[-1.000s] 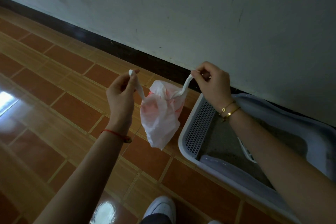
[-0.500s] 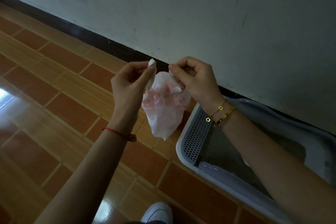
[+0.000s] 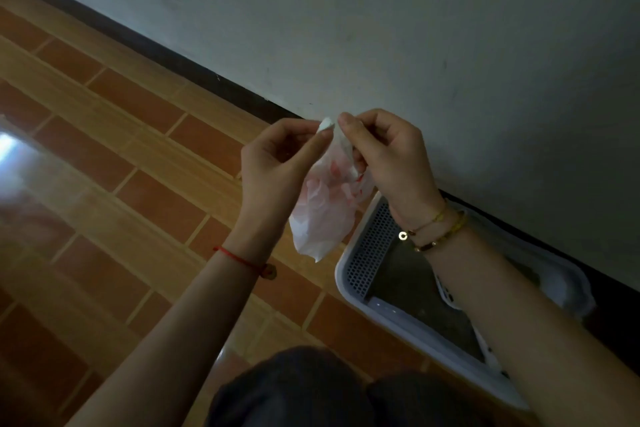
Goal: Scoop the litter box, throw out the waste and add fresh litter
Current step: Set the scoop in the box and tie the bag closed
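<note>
No readable text; red print on plastic bag (image 3: 322, 215) too blurred.

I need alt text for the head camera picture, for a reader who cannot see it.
The left hand and the right hand pinch the top of a small white plastic bag with red print, held in the air. Below it, a white litter box with grey litter stands on a brown tiled floor beside a pale wall.
</note>
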A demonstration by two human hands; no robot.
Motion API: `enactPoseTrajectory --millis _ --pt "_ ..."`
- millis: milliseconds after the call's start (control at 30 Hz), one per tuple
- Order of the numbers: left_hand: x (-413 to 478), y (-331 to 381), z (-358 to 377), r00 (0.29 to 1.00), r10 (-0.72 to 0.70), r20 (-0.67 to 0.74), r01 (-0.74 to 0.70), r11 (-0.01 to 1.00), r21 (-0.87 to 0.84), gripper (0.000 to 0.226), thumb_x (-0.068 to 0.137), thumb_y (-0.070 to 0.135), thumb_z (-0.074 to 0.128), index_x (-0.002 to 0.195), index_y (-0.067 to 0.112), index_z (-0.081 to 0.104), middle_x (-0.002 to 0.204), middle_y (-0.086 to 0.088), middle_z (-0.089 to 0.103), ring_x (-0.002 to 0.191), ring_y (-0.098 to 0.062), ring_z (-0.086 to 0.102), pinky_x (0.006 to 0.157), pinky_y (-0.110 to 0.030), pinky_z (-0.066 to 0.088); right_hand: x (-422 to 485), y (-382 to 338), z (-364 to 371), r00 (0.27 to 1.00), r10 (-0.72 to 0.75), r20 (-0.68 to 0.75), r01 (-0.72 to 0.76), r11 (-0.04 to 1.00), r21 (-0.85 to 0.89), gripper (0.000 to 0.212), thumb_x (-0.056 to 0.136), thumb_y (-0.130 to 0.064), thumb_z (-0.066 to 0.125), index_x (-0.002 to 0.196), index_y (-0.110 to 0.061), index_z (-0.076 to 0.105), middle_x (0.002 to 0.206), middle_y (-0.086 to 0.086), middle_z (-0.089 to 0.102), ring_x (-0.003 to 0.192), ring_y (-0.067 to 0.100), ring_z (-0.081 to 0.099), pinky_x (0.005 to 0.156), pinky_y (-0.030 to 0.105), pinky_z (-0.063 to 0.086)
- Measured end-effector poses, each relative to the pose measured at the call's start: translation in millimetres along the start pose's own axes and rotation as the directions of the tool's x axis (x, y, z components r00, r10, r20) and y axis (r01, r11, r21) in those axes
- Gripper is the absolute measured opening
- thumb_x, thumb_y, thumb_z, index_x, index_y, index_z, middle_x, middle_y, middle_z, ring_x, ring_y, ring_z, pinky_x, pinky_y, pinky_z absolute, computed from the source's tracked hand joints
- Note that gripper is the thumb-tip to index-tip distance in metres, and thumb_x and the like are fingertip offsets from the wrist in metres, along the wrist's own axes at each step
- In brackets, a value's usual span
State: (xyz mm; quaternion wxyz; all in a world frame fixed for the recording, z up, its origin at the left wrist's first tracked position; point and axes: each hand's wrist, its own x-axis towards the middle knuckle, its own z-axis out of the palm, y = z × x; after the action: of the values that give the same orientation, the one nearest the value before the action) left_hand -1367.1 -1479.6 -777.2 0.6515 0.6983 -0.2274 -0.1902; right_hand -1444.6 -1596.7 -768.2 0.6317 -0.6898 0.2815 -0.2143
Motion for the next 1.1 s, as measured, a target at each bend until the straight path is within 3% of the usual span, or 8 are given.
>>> enactPoseTrajectory --millis 333,533,733,900,1100 --pt "-19 205 -24 0.996 -0.078 -0.036 0.076 0.996 -0.055 0.021 0.089 0.012 0.066 0.104 -0.002 0.067 0.093 -0.012 0.070 0.080 -0.018 0.069 0.073 -0.025 0.055 -34 -202 -6 0.998 0.041 -0.039 -0.038 0.997 0.066 0.017 0.088 -0.022 0.067 0.075 -0.011 0.065 0.052 -0.016 0.057 0.053 -0.003 0.054 0.056 0.014 0.045" --pt "-30 350 -45 0.997 -0.075 -0.012 0.074 0.995 -0.068 0.022 0.090 0.015 0.065 0.105 -0.001 0.066 0.094 -0.013 0.069 0.084 -0.024 0.070 0.077 -0.032 0.058 -58 -347 -14 0.999 0.028 -0.034 -0.025 0.998 0.061 0.016 0.086 -0.024 0.069 0.077 -0.011 0.067 0.057 -0.012 0.060 0.057 -0.001 0.057 0.056 0.017 0.047" --pt "-39 478 -71 0.998 -0.053 0.018 0.054 0.998 -0.020 0.024 0.090 0.021 0.066 0.104 0.001 0.066 0.094 -0.015 0.070 0.085 -0.030 0.070 0.080 -0.052 0.058 -79 -476 -24 1.000 -0.029 -0.009 0.029 0.999 0.012 0.019 0.084 -0.024 0.071 0.079 -0.007 0.067 0.067 0.000 0.064 0.062 0.011 0.060 0.058 0.026 0.051" --pt "-52 561 -90 1.000 0.008 -0.009 -0.007 0.997 0.073 0.022 0.089 0.022 0.067 0.102 0.004 0.068 0.091 -0.011 0.070 0.081 -0.026 0.070 0.076 -0.048 0.059 -98 -557 -26 0.997 -0.077 -0.008 0.076 0.995 -0.070 0.018 0.082 -0.028 0.072 0.079 -0.011 0.068 0.073 0.000 0.069 0.072 0.017 0.066 0.066 0.032 0.057" --pt "-74 619 -109 0.996 -0.012 -0.088 0.021 0.995 0.094 0.022 0.087 0.026 0.069 0.099 0.008 0.071 0.089 -0.005 0.072 0.081 -0.021 0.070 0.077 -0.046 0.059 -120 -617 -18 0.998 -0.067 0.018 0.068 0.997 -0.044 0.015 0.080 -0.026 0.073 0.077 -0.012 0.068 0.071 0.001 0.069 0.071 0.017 0.067 0.066 0.031 0.057"
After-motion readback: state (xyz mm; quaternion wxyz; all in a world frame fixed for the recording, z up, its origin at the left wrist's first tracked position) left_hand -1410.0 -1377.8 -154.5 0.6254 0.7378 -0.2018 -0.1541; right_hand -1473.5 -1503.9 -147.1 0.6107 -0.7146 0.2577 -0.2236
